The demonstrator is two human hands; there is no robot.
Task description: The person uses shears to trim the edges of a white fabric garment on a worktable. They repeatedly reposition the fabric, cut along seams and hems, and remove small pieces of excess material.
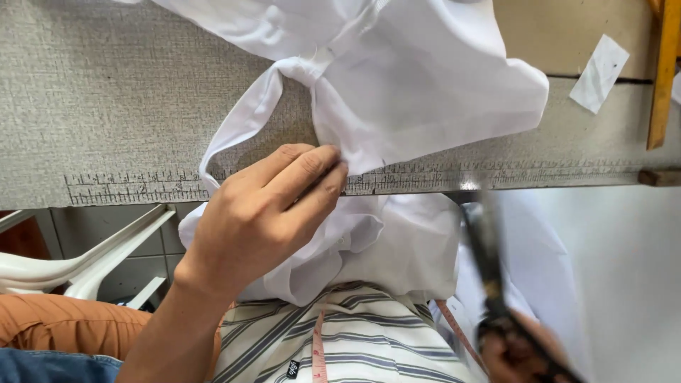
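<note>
A: Head view. Report the left hand.

B: The left hand (pixel 259 213) pinches the white garment (pixel 418 85) at the table edge, fingers (pixel 312 167) closed together on a fold of the cloth. The fabric is thin, smooth and woven; it lies crumpled on the table and spills over the edge toward the person's lap. A narrow band of the same cloth (pixel 237 124) loops out to the left of the hand.

A: Right hand?

B: The right hand (pixel 514 351), low at the right, is closed around the handles of dark scissors (pixel 486 248). The blades are motion-blurred and point up toward the table edge; whether they touch the cloth cannot be told.

A: Surroundings?

B: The table (pixel 106 92) has a grey, coarse-grained surface with a printed ruler scale (pixel 135 188) along its front edge. A pink measuring tape (pixel 319 347) hangs over the striped shirt (pixel 369 340). A white plastic chair (pixel 85 255) stands at the left.
</note>
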